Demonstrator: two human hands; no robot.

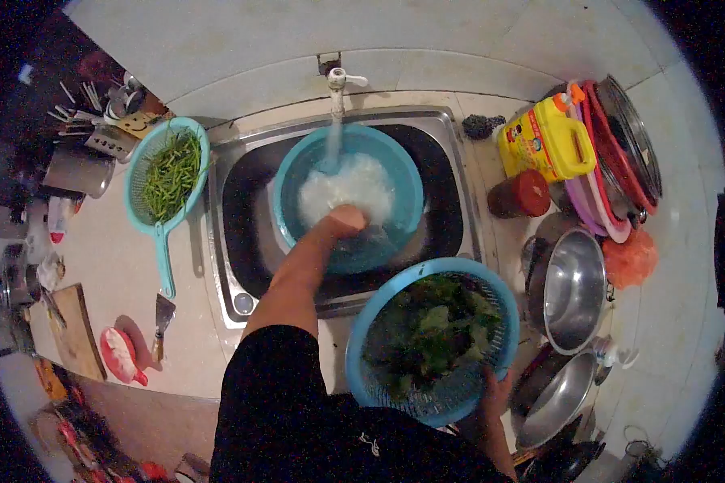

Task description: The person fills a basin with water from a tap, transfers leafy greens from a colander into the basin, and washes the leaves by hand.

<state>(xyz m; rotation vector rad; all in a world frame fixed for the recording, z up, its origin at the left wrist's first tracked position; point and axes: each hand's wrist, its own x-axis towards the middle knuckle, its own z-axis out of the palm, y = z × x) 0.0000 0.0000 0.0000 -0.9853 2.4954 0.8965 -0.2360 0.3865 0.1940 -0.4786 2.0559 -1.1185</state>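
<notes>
In the sink [246,189], a teal basin [408,179] stands under the running tap [337,90]. The left hand [346,219] reaches into its foaming water; fingers hidden, grip cannot be told. At the near right, the right hand [495,391] is clamped on the rim of a blue colander [358,346] containing leafy greens [435,322]. Left of the sink: a strainer [163,256] of green stalks [169,181].

Left arm [294,282] stretched out toward 1 o'clock, left hand [349,218] kinda hidden — right hand [496,388] gripping, down around 5.
</notes>
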